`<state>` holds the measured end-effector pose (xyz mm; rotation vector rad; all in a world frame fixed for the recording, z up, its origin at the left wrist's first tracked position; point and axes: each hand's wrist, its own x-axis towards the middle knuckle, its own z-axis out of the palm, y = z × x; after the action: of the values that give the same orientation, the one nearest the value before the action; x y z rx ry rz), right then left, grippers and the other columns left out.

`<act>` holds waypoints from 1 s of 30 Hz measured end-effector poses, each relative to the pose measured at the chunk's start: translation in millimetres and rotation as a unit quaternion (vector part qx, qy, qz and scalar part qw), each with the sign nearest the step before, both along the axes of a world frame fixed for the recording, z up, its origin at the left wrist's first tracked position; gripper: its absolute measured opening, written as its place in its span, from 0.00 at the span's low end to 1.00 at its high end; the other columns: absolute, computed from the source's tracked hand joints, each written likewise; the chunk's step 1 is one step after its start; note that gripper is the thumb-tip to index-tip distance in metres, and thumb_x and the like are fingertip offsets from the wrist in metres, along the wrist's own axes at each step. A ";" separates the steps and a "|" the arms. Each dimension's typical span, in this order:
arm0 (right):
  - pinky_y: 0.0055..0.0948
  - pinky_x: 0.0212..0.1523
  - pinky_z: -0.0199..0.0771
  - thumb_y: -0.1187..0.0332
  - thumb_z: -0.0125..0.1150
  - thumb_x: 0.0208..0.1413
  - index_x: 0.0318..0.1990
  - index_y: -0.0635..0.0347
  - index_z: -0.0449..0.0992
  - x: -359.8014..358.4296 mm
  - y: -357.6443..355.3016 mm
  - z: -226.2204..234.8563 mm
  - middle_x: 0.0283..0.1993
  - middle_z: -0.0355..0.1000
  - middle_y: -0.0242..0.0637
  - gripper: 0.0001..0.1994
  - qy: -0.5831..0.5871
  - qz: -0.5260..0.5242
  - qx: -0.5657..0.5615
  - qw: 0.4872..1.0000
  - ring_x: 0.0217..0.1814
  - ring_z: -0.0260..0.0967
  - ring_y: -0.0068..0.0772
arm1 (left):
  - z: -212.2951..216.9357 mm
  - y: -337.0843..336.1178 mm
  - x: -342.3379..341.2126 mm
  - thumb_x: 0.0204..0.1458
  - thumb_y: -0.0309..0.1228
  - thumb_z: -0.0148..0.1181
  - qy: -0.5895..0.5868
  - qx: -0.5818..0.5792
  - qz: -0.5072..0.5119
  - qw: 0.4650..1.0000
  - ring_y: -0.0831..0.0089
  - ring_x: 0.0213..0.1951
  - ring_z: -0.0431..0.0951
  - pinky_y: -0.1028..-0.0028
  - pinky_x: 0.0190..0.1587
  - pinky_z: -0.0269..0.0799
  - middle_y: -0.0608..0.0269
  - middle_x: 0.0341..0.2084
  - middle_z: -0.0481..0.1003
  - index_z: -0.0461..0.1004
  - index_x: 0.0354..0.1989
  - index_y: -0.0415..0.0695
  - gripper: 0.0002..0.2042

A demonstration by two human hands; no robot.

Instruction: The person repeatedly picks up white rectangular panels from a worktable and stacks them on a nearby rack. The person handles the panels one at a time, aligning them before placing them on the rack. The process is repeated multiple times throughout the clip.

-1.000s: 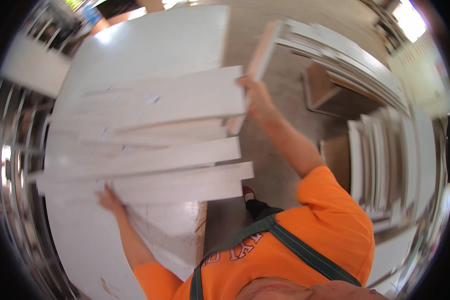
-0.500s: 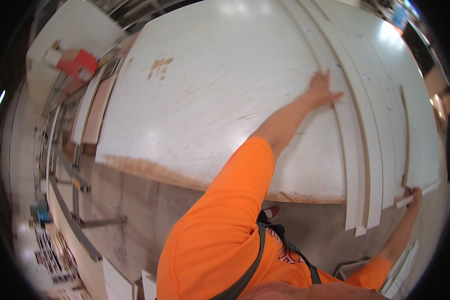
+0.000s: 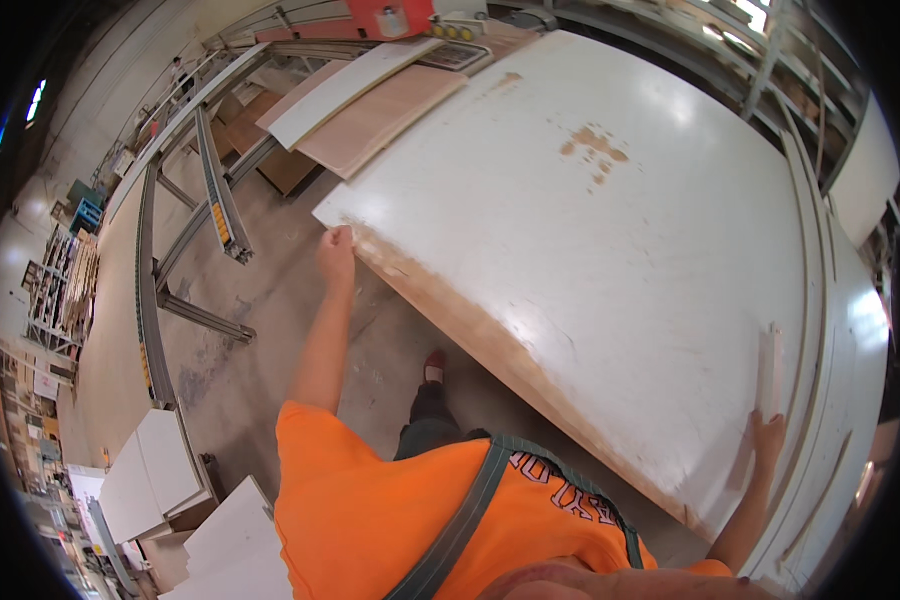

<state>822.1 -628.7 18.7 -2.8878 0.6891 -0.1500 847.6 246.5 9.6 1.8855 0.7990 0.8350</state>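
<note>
A large white board [image 3: 610, 230] with a worn brown near edge lies tilted across the middle of the view. My left hand [image 3: 336, 255] grips its near left corner, arm stretched out. My right hand [image 3: 767, 437] holds the board near its right end, fingers up against a short pale strip [image 3: 771, 368] lying on it. Several long narrow white strips [image 3: 820, 300] run along the board's right side.
A grey metal rail frame [image 3: 152, 290] stands on the concrete floor at left. Beige and white panels [image 3: 370, 115] and a red machine [image 3: 370, 18] are at the top. White panels [image 3: 160, 480] are stacked at lower left. My red shoe [image 3: 435, 366] is below the board's edge.
The view has swung round. My left hand has left the board's flat face by the strips and now grips its near left corner. My right hand has moved onto the board's right end.
</note>
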 end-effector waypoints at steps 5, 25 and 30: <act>0.49 0.49 0.71 0.56 0.67 0.47 0.48 0.67 0.70 51.7 127.5 6.5 0.51 0.69 0.54 0.27 0.012 -0.081 -0.108 0.991 0.53 0.66 0.59 | -3.1 259.7 126.2 0.54 0.46 0.62 0.017 -0.031 0.097 0.995 0.58 0.44 0.78 0.65 0.45 0.73 0.46 0.43 0.76 0.70 0.52 0.31 0.28; 0.37 0.47 0.73 0.64 0.62 0.53 0.44 0.64 0.77 324.4 689.9 61.1 0.42 0.74 0.44 0.15 -0.017 0.430 0.277 0.859 0.46 0.73 0.41 | -9.4 220.2 42.7 0.50 0.29 0.69 -0.023 -0.436 -0.029 0.899 0.77 0.30 0.75 0.78 0.25 0.75 0.68 0.36 0.74 0.71 0.49 0.45 0.18; 0.45 0.56 0.66 0.61 0.64 0.51 0.51 0.62 0.74 385.5 750.6 41.8 0.52 0.70 0.48 0.21 -0.167 0.474 0.117 0.857 0.56 0.65 0.50 | -6.9 151.6 -116.6 0.53 0.32 0.65 -0.039 -0.391 0.027 0.919 0.76 0.29 0.72 0.75 0.27 0.69 0.67 0.35 0.74 0.68 0.50 0.42 0.18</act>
<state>1207.6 121.9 60.5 -2.5088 -0.7323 -0.3755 731.0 398.1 2.6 1.1156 0.9566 0.5004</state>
